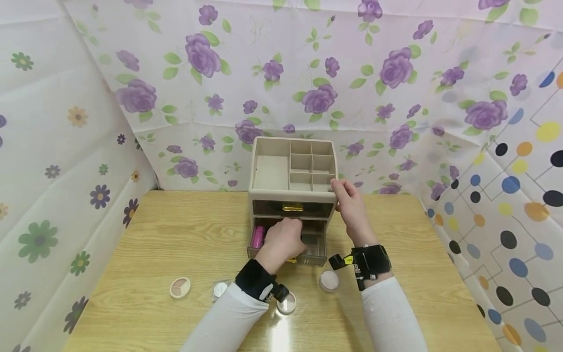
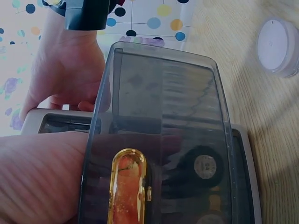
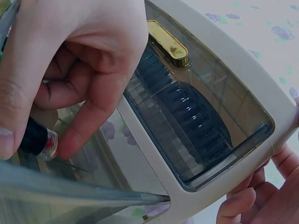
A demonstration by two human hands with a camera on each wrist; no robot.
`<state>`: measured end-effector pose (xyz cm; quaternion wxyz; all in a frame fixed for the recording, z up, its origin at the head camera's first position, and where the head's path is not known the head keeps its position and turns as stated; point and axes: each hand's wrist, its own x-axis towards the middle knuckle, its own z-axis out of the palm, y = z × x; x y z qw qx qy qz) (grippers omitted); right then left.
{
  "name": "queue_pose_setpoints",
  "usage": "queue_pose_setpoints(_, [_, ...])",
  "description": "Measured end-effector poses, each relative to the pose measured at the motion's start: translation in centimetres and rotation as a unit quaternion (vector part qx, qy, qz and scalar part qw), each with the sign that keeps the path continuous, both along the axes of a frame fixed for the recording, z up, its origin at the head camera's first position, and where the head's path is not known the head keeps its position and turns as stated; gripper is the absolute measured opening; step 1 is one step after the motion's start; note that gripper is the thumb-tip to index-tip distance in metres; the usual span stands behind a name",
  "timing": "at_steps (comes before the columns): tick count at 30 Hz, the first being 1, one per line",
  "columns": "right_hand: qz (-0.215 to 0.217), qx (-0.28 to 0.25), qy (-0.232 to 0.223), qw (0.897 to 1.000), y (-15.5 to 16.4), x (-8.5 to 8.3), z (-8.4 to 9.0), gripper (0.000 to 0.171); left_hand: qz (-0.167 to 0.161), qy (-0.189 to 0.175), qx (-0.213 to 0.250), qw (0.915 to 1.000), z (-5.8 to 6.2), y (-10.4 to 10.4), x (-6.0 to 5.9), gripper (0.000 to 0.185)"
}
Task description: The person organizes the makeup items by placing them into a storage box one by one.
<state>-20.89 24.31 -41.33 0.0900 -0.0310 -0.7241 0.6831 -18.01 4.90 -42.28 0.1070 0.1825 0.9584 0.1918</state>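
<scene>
A beige organizer (image 1: 259, 190) stands at the back of the wooden table, its lower grey drawer (image 1: 315, 244) pulled out. My left hand (image 1: 283, 238) reaches into that drawer. In the right wrist view the left hand (image 3: 70, 60) pinches a small dark tube (image 3: 33, 139) with a clear end. A pink item (image 1: 257, 237) lies at the drawer's left. My right hand (image 1: 347, 195) grips the organizer's top right corner, and its fingers (image 3: 261, 200) curl round the edge. The upper drawer (image 3: 196, 121) with its gold handle (image 3: 168, 42) is closed.
Several round compacts lie on the table in front: a tan one (image 1: 180, 287), a white one (image 1: 220, 288), one by my left wrist (image 1: 287, 303) and a pinkish one (image 1: 329, 281). Flowered sheets wall off the table's sides and back.
</scene>
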Motion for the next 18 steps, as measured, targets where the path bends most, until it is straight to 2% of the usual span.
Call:
queue_pose_setpoints(5, [0.0,-0.002,0.0,1.0,0.0,0.0,-0.2,0.035,-0.004,0.011,0.01,0.9999,0.2,-0.4,0.1,0.031])
queue_pose_setpoints(10, [-0.005,-0.002,0.004,1.0,0.0,-0.1,-0.2,0.035,-0.012,0.03,0.047,0.9984,0.5,-1.1,0.5,0.038])
queue_pose_setpoints(14, [-0.002,0.001,0.001,1.0,-0.1,0.0,-0.1,0.037,-0.013,0.04,0.101,0.994,0.9,-2.3,1.0,0.037])
queue_pose_setpoints(18, [0.0,0.002,-0.001,1.0,0.0,0.0,-0.1,0.037,-0.002,0.054,0.18,0.9821,1.5,-4.0,1.7,0.026])
